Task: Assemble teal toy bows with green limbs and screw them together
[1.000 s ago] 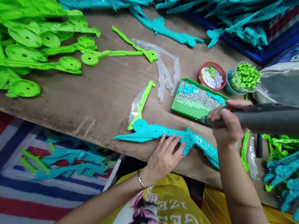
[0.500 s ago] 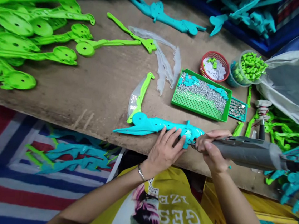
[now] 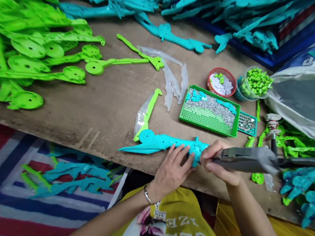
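Note:
A long teal plastic toy piece [image 3: 160, 142] lies along the near edge of the wooden table [image 3: 96, 103]. My left hand [image 3: 172, 169] rests flat on it, fingers spread, pressing it down. My right hand [image 3: 218, 163] is wrapped round a grey electric screwdriver [image 3: 248, 160], whose tip meets the teal piece just right of my left fingers. A green slim part with a clear blade [image 3: 146, 113] lies just behind the teal piece.
A green tray of small screws [image 3: 209, 110] and a small teal tray [image 3: 247, 123] sit behind my hands. A red basket [image 3: 222, 82] and a tub of green bits [image 3: 254, 83] stand further back. Green parts [image 3: 25, 53] pile left, teal parts [image 3: 215, 11] at the back.
My right hand brought the screwdriver down from the screw tray to the teal piece and holds its tip there. My left hand stays on the piece.

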